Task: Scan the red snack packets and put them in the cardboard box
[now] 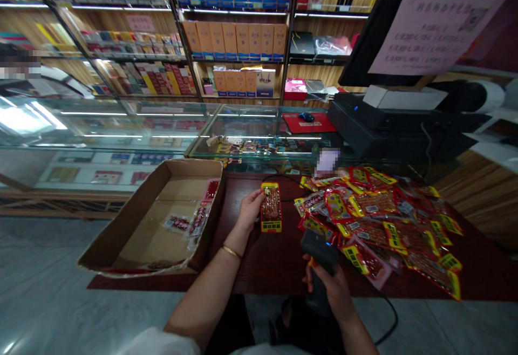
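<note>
Between the fingertips of my left hand (251, 209) is a snack packet (271, 207), red and yellow with a clear window, held by its left edge over the dark wooden table. Wrapped around the handle of a black barcode scanner (319, 247) is my right hand (334, 285); a small blue light glows on the scanner. To the right spreads a heap of similar snack packets (372, 209). Left of my left hand stands an open cardboard box (162, 182) with a few small red packets (198, 219) along its right side.
A cable (392, 312) hangs off the table's front edge. Behind the table runs a glass display counter (162, 109), with a mouse (306, 117) on a red mat. A monitor with a paper sheet (433, 31) stands back right. A person (52, 80) is at far left.
</note>
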Action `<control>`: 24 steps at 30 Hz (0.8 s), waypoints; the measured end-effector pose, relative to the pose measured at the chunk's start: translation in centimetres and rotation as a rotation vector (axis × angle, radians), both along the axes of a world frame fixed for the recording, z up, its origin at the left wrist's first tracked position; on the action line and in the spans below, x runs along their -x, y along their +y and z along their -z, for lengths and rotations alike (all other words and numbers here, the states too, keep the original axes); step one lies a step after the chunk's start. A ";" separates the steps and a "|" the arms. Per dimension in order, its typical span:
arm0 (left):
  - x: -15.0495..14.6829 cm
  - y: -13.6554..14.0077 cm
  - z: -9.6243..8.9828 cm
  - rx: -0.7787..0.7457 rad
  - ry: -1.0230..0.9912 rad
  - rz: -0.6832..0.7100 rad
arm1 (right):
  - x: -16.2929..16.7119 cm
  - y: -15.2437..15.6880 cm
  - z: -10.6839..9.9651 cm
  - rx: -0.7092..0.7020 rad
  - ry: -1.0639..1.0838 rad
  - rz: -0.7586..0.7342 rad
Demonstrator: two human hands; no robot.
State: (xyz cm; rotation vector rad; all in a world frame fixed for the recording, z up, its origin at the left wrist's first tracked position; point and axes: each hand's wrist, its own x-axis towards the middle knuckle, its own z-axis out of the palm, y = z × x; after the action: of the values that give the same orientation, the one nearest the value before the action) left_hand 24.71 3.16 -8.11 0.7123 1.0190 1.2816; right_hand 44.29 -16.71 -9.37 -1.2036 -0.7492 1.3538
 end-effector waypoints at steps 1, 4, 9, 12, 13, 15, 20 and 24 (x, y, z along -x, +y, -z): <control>0.0 0.0 0.0 -0.001 -0.001 0.003 | 0.0 0.0 -0.1 0.006 -0.001 0.000; 0.0 0.1 -0.1 -0.006 -0.006 0.015 | 0.0 0.1 -0.2 0.037 -0.022 0.001; 0.0 -0.1 -0.2 -0.003 -0.033 0.037 | -0.5 0.0 -0.6 0.099 -0.155 -0.007; -0.1 -0.1 0.0 0.023 -0.057 0.065 | -1.1 -0.1 -1.3 0.091 -0.239 0.002; -0.1 -0.1 0.0 0.041 -0.065 0.079 | -1.3 -0.2 -1.5 0.081 -0.262 0.009; 0.0 0.1 0.1 0.088 -0.078 0.114 | -1.6 -0.3 -2.0 0.049 -0.299 0.032; 1.2 0.5 -0.6 0.243 -0.203 0.322 | -1.9 -0.5 -2.2 0.014 -0.386 0.043; 1.9 0.1 -1.5 0.285 -0.480 0.575 | -1.9 -0.6 -2.0 -0.007 -0.499 -0.030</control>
State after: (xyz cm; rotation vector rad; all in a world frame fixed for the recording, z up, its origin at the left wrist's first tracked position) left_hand 22.79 3.28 -6.61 0.4020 0.5276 0.7294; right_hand 46.23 -17.27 -7.39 -1.5523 -1.1216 1.0788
